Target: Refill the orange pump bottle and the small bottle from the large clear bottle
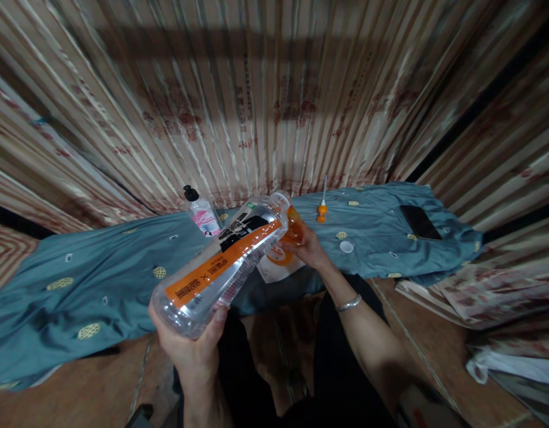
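Note:
My left hand (pixel 189 339) is wrapped round the base of a large clear plastic bottle (pixel 225 261) with an orange and black label. The bottle tilts, its uncapped mouth up and to the right, right by a small orange bottle (pixel 294 229). That orange bottle is in my right hand (pixel 310 246), its fingers closed round it. I cannot tell whether the two bottles touch or whether liquid is flowing. Just beneath them lies a white sheet or packet with an orange print (pixel 278 264), partly hidden. An orange pump top (pixel 322 213) with a pale tube lies beyond my right hand.
A clear bottle with a black cap and pink label (pixel 203 214) stands at the back left. A white round cap (pixel 346 246) and a dark phone-like slab (pixel 420 222) lie on the teal cloth (pixel 122 261). Striped curtains (pixel 256 107) hang directly behind.

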Tool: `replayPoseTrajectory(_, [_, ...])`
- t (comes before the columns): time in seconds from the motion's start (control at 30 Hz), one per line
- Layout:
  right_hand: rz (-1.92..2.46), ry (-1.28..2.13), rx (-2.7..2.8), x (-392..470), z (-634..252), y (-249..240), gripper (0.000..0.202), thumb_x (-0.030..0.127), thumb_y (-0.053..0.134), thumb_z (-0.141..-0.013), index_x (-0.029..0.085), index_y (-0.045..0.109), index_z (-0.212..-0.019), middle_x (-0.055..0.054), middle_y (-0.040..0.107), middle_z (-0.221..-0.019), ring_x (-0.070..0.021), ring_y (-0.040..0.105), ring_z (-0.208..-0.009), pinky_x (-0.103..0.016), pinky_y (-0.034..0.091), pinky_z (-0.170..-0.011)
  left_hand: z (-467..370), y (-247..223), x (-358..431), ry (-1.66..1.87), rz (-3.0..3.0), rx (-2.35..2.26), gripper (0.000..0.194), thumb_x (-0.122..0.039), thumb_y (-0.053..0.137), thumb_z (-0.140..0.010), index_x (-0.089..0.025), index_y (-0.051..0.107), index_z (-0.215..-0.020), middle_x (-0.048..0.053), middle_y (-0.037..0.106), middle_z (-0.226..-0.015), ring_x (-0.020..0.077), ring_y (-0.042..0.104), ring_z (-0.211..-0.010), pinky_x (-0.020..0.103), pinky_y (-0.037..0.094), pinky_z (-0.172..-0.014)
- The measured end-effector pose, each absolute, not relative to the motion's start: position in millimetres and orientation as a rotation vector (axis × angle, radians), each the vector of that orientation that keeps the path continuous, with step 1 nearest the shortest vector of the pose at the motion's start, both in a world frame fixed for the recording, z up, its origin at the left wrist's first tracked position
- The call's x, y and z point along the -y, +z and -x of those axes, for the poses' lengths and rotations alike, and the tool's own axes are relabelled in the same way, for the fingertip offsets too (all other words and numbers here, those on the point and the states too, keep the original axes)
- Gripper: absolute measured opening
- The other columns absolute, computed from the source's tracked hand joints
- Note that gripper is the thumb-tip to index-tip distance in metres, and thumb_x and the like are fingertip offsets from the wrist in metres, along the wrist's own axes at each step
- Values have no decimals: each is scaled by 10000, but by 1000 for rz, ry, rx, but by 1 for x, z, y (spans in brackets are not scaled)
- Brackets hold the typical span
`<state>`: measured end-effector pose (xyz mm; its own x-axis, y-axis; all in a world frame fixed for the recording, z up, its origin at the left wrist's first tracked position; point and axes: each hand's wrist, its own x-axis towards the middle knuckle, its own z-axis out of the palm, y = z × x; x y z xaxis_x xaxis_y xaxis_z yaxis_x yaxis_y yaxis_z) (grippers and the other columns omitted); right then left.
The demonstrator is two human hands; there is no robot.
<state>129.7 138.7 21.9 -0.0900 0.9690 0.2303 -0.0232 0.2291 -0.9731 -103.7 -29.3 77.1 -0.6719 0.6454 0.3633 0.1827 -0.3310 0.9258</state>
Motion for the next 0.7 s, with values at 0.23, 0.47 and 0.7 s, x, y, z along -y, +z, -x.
replayPoseTrajectory(0.23, [968,1096,1393,-139,-130,22,795,503,983,-615,263,660,-1302,-74,790,-1274,-310,746,-1191,-489,581,-1105,105,75,30,2048,-1066,-1595,922,-484,977,-552,-218,569,-1335,71,646,-1165,233,691,-979,446,615,-926])
replayPoseTrajectory(0.47, [950,1113,1380,-140,-130,21,792,500,980,-620,269,659,-1307,-75,785,-1280,-310,740,-1206,-487,582,-1107,105,74,31,2044,-1029,-1563,935,-452,973,-568,-228,551,-1371,74,641,-1179,199,669,-927,371,616,-829])
replayPoseTrajectory(0.7, [959,1090,1415,-140,-132,21,791,493,974,-636,260,658,-1322,-85,776,-1291,-316,734,-1213,-491,573,-1109,103,77,30,2048,-1015,-1572,946,-450,990,-532,-221,558,-1341,77,649,-1173,187,660,-875,316,607,-728])
